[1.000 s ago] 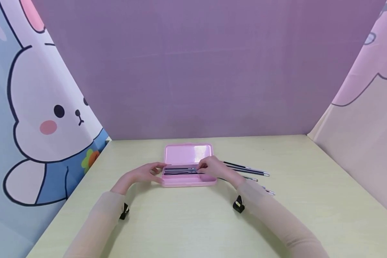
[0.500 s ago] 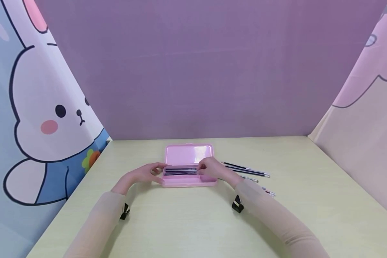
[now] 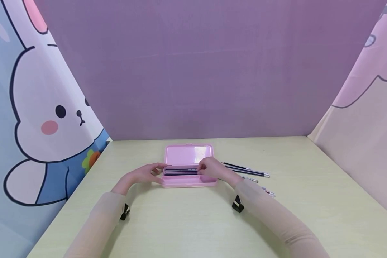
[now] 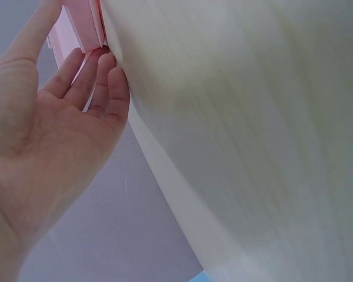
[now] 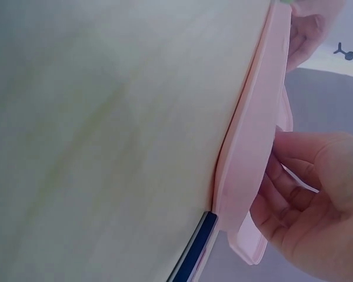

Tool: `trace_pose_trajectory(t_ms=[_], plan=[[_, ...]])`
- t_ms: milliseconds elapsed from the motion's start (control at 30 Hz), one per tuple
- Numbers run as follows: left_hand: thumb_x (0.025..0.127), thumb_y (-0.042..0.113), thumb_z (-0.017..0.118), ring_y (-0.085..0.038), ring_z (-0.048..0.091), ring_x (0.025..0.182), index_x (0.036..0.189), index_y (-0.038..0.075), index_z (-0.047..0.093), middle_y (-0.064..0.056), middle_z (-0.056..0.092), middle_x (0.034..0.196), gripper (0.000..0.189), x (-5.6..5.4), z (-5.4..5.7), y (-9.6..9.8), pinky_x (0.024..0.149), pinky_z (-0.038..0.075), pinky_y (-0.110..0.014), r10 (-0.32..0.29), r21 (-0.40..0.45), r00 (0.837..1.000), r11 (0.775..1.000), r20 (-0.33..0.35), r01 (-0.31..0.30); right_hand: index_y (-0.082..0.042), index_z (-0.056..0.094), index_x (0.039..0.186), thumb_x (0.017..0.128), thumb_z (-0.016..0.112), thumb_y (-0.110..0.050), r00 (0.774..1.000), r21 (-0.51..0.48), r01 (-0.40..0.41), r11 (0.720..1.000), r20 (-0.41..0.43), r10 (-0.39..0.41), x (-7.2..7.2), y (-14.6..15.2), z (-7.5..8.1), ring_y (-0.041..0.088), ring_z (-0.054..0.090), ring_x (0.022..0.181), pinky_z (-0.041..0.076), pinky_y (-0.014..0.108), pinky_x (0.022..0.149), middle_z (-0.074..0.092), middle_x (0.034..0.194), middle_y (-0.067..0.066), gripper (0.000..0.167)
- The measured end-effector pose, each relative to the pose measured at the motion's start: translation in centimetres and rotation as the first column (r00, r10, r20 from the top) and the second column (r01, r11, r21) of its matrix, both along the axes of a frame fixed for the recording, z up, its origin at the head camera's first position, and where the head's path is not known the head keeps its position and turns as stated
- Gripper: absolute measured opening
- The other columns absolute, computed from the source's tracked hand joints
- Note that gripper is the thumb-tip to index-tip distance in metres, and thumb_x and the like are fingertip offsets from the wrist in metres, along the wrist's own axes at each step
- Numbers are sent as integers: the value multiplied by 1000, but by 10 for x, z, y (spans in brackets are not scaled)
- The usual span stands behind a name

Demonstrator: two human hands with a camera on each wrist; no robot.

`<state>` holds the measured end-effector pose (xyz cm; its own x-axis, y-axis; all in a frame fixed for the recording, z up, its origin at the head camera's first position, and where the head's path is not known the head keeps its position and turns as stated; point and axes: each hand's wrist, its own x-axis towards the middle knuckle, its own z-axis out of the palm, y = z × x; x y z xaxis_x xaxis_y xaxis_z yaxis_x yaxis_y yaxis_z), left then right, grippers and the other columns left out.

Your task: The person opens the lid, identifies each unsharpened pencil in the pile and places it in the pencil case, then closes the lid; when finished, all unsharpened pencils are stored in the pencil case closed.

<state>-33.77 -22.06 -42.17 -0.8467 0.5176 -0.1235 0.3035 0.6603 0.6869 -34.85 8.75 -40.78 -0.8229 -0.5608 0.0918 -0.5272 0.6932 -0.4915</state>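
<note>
A pink pencil case (image 3: 182,183) lies on the table with its lid (image 3: 180,154) raised at the back. Several dark pencils (image 3: 180,172) lie lengthwise in its rear part. My left hand (image 3: 144,173) holds the case's left end, thumb at the front corner and fingers towards the back. Inside the right part, my right hand (image 3: 214,167) pinches at the pencils' right ends, which its fingers hide. In the right wrist view, those fingertips reach over the case wall (image 5: 256,129), so what they hold is hidden there.
Several loose dark pencils (image 3: 253,172) lie right of the case, partly behind the right forearm. More pencil ends (image 3: 268,192) show beyond the sleeve. A purple backdrop (image 3: 193,89) rises at the table's (image 3: 180,222) rear edge, with printed cloths at both sides.
The pencils in the case have shifted slightly and lie straighter, side by side. Both hands stay in nearly the same place; the right forearm moved a little left.
</note>
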Motion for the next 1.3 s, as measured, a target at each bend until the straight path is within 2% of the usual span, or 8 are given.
trace_pose_trajectory(t_ms=[133,400,633,833,1100,1300], plan=[[78,31,76,-31,47,118,141,12,41,-11,47,137,74,1,0,0,101,38,-50,4,-2,1000,1000,-1,-4,-8,71,85,85,66,-8,1000,-12,2,1000,-19,-2,-1,3,0,10,58,76,51,26,74,69,81,0,5],[79,31,75,-32,47,119,141,14,41,-11,46,138,74,1,1,0,101,38,-50,3,-5,1000,1000,9,-3,-6,71,93,88,64,-12,999,-72,22,997,27,-20,-1,15,6,11,59,79,52,27,76,70,87,3,10],[79,33,75,-31,46,119,142,15,40,-11,45,139,74,1,2,2,102,37,-50,9,-20,1000,1000,15,-8,-9,70,95,89,64,-15,995,-111,77,991,70,-70,0,30,10,11,58,78,51,27,76,68,89,3,10],[79,33,75,-33,45,120,142,15,39,-12,44,140,76,2,2,2,103,37,-50,11,-23,1000,1000,21,-11,-9,70,95,90,62,-13,996,-133,81,988,52,-75,2,43,11,12,56,78,50,27,74,67,88,1,11],[75,31,79,-36,43,122,143,12,36,-14,41,143,83,3,4,3,103,35,-52,5,-23,1000,1000,27,-5,-4,69,98,89,63,-13,1000,-161,26,987,-7,-27,9,64,17,11,57,75,50,23,68,69,90,5,15],[73,30,81,-35,43,121,144,12,34,-14,40,142,87,5,5,4,103,35,-52,14,-21,999,1000,36,-13,-6,69,97,89,64,-15,997,-164,37,986,-56,-46,13,79,18,9,58,74,51,23,69,68,87,2,13]])
